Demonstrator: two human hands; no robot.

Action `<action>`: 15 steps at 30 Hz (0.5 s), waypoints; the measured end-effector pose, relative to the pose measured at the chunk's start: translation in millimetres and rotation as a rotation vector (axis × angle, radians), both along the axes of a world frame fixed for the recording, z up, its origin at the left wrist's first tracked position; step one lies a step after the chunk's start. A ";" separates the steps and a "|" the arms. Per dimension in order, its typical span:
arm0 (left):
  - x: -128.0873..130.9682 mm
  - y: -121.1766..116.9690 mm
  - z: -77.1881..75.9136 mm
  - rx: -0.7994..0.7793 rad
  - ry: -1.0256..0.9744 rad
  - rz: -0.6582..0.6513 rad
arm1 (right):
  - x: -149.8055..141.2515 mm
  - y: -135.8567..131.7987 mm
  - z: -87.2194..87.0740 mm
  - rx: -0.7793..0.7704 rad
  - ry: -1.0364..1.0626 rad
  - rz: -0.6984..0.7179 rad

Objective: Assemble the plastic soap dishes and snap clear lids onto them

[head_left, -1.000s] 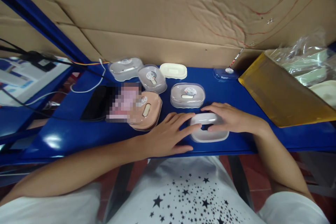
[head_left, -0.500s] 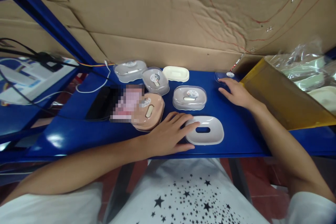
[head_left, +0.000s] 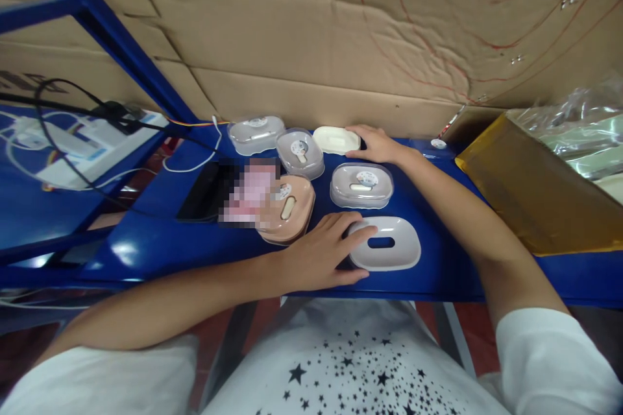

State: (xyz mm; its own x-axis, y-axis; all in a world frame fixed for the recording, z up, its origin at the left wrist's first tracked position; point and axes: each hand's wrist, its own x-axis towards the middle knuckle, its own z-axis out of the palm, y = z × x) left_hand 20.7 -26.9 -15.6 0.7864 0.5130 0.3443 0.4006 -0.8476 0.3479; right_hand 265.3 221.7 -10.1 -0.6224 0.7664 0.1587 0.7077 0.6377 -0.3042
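Observation:
A pale grey oval dish [head_left: 406, 253] with a slot through its middle lies near the front edge of the blue table. My left hand [head_left: 326, 249] rests against the dish's left end, fingers spread, the index finger over its rim. Farther back, my right hand [head_left: 377, 144] has its thumb and fingers around the right end of a cream oval tray [head_left: 331, 141]. Between the two hands stands a grey soap box [head_left: 361, 188] under a clear lid with a round sticker. A similar grey box [head_left: 300, 154] sits left of the cream tray.
Another clear-lidded box [head_left: 256, 135] stands at the back left. A peach box [head_left: 291, 211] lies beside a blurred pink patch [head_left: 250, 191]. At right is a carton [head_left: 530, 194] holding plastic-wrapped parts. A power strip [head_left: 104, 152] with cables is on the left, and cardboard [head_left: 292, 32] lines the back.
My right hand has moved left, from the clear stickered piece near the carton to the cream tray. My left hand stays at the grey dish. The camera view has shifted slightly.

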 end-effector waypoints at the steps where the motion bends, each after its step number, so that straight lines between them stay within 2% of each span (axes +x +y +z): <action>1: 0.1 0.1 0.0 0.000 -0.001 0.001 | 2.0 -0.9 -0.6 -0.002 -0.002 -0.004; 4: 0.4 0.5 0.1 0.003 0.002 0.004 | 17.9 -10.5 -0.5 0.001 -0.004 -0.015; 8: 0.0 0.9 -0.4 0.006 0.003 -0.001 | 59.3 -39.9 2.1 0.012 -0.010 -0.059; 11: -0.5 1.2 -1.8 -0.006 -0.013 -0.001 | 96.9 -77.0 2.7 0.030 -0.029 -0.112; 15: -0.3 2.4 -2.6 -0.013 -0.010 0.009 | 139.2 -143.3 1.7 0.074 -0.078 -0.183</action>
